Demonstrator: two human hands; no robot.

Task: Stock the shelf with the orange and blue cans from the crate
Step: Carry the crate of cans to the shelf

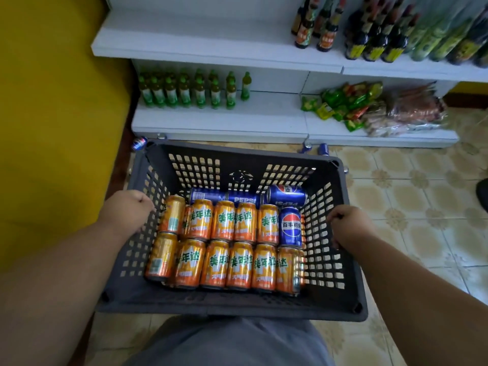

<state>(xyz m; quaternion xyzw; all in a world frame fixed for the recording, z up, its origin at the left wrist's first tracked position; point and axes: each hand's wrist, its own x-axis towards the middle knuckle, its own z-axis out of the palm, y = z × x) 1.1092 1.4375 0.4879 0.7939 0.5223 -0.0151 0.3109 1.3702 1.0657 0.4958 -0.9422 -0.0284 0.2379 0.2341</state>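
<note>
A dark grey slotted crate [237, 305] is carried in front of me above the tiled floor. My left hand [126, 211] grips its left rim and my right hand [348, 225] grips its right rim. Inside lie several orange cans [224, 220] in two rows, with several blue cans [290, 225] at the far right and along the far wall. The white shelf [224, 122] stands just beyond the crate, its lower board bare in the middle front. The upper board [211, 46] is bare on its left half.
Green bottles [195, 91] fill the lower shelf's left back, snack packets [348, 104] its right. Dark bottles [369, 35] stand on the upper board's right. Blue cans lie on the floor [323, 149] under the shelf edge, one more blue can [139, 143] at left. A yellow wall [52, 114] is left.
</note>
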